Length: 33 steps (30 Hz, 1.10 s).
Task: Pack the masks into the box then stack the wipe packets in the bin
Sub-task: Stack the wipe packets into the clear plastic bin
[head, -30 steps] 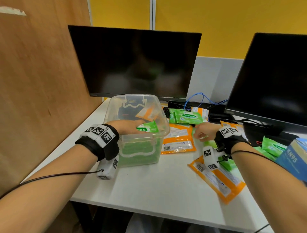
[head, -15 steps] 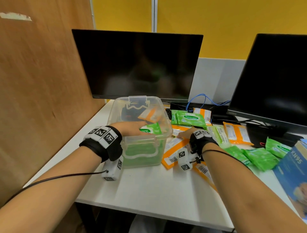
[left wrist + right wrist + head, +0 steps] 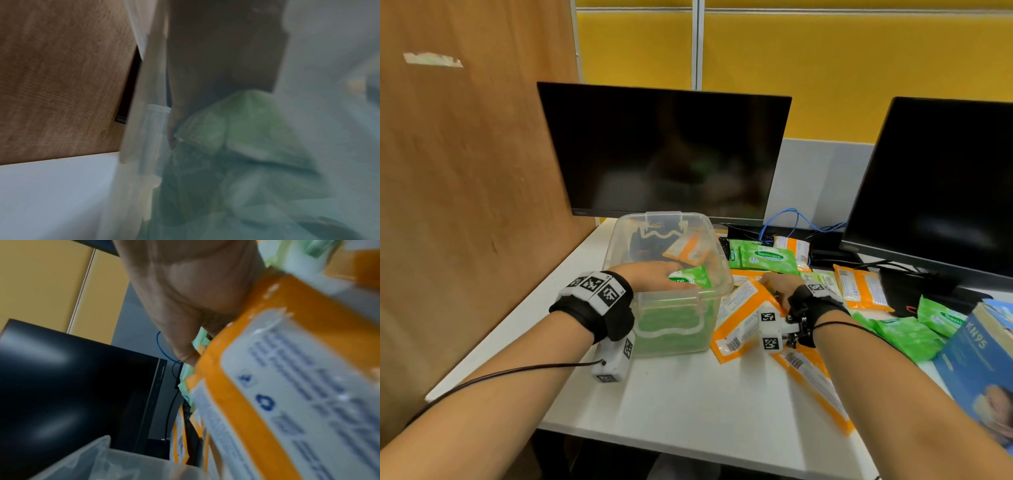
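Wipe-stacking step under way. Left hand [image 3: 654, 275] inside clear bin [image 3: 717, 274], centre frame, fingers laid on green packet [image 3: 693, 277] atop green stack; curled or flat, can't tell. Right hand [image 3: 779, 282] pinching orange packet [image 3: 743, 317], tilted up just right of bin. Next, prob.: lift over rim, lay flat. Packets soft, glossy, label-backed; more scattered right.

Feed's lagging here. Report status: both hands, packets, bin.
Left hand inside clear bin, on green wipe packet. Right hand grips orange wipe packet beside bin, tilted off table. More packets loose on desk. Bin mouth partly blocked by left hand.
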Tool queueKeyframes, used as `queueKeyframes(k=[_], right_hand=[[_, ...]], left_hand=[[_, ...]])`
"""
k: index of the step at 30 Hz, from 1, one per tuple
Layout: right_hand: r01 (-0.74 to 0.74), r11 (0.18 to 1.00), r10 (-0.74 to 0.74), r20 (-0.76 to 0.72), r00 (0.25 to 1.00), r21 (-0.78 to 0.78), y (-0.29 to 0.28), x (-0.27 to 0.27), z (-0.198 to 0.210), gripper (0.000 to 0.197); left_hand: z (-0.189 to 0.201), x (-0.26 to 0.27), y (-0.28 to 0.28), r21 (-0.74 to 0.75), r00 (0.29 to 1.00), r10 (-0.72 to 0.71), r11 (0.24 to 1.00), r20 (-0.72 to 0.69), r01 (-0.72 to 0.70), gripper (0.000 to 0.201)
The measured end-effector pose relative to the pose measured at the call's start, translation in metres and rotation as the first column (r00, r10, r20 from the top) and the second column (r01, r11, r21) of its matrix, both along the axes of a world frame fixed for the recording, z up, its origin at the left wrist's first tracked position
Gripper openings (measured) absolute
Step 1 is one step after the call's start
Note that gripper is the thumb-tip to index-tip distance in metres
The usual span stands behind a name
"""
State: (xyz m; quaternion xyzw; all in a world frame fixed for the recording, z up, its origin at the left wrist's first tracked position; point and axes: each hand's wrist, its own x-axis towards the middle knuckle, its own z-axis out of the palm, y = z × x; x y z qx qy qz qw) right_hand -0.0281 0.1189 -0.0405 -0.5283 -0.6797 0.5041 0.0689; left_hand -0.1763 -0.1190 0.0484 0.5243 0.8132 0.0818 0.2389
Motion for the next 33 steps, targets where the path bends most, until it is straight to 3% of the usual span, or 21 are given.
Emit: queueKeyframes(k=[2,4,7,8,9,11,13,15,18,20,22,24,27,33], right_hand=[[0.044,0.998,-0.044,0.007,0.999,0.036,0.001,0.005,0.009,0.029],[0.063,0.996,-0.068,-0.074,0.995,-0.060,0.005,0.008,0.015,0.029],[0.022,0.986,-0.067,-0.273,0.960,-0.164,-0.002,0.015,0.029,0.002],[0.036,0.988,-0.080,-0.298,0.951,-0.151,-0.002,0.017,0.032,0.006],[0.036,0.995,-0.061,-0.268,0.961,-0.095,-0.005,0.016,0.034,0.009],[0.009,0.974,0.016,-0.105,0.994,0.226,-0.005,0.015,0.044,0.016],[0.146,0.965,-0.090,-0.248,0.965,0.220,0.004,0.009,0.060,0.019],[0.185,0.943,-0.090,-0.323,0.942,0.276,0.010,0.010,0.081,0.028],[0.044,0.901,0.059,-0.223,0.973,0.432,-0.004,0.006,0.110,0.021],[-0.239,0.883,0.254,0.017,0.967,0.404,-0.022,0.000,0.115,0.024],[-0.562,0.783,0.459,0.362,0.811,0.267,-0.040,-0.003,0.106,0.033],[-0.724,0.673,0.540,0.570,0.619,0.149,-0.054,-0.009,0.086,0.039],[-0.806,0.576,0.529,0.689,0.496,0.138,-0.056,-0.028,0.052,0.052],[-0.774,0.529,0.406,0.697,0.591,0.348,-0.047,-0.034,0.006,0.087]], left_hand=[[0.000,0.000,-0.001,0.018,1.000,0.015,1.000,0.015,-0.016,0.057],[0.000,0.000,-0.002,0.033,0.999,0.022,0.999,0.030,-0.023,0.059],[0.000,0.000,0.000,0.025,1.000,0.022,0.999,0.022,-0.022,0.056],[0.001,0.002,-0.002,0.023,1.000,0.021,0.999,0.022,-0.022,0.056],[0.001,0.002,-0.002,0.017,1.000,0.022,1.000,0.017,-0.023,0.058],[0.002,0.001,-0.002,0.015,0.999,0.032,0.999,0.012,-0.032,0.062],[0.001,-0.001,-0.003,0.016,0.998,0.060,0.998,0.012,-0.060,0.063],[-0.001,-0.005,-0.001,0.070,0.997,0.078,0.994,0.016,-0.079,0.078],[-0.013,-0.019,0.007,0.133,0.996,0.087,0.987,0.029,-0.090,0.110],[-0.010,-0.016,0.005,0.103,0.996,0.080,0.991,0.039,-0.083,0.098],[-0.008,-0.012,0.003,0.083,0.996,0.075,0.993,0.049,-0.079,0.075],[-0.006,-0.009,0.002,0.069,0.997,0.075,0.995,0.037,-0.077,0.067],[-0.005,-0.007,0.003,0.019,0.997,0.072,0.997,-0.004,-0.072,0.061],[-0.007,-0.011,0.003,-0.007,0.999,0.041,0.999,-0.017,-0.041,0.056]])
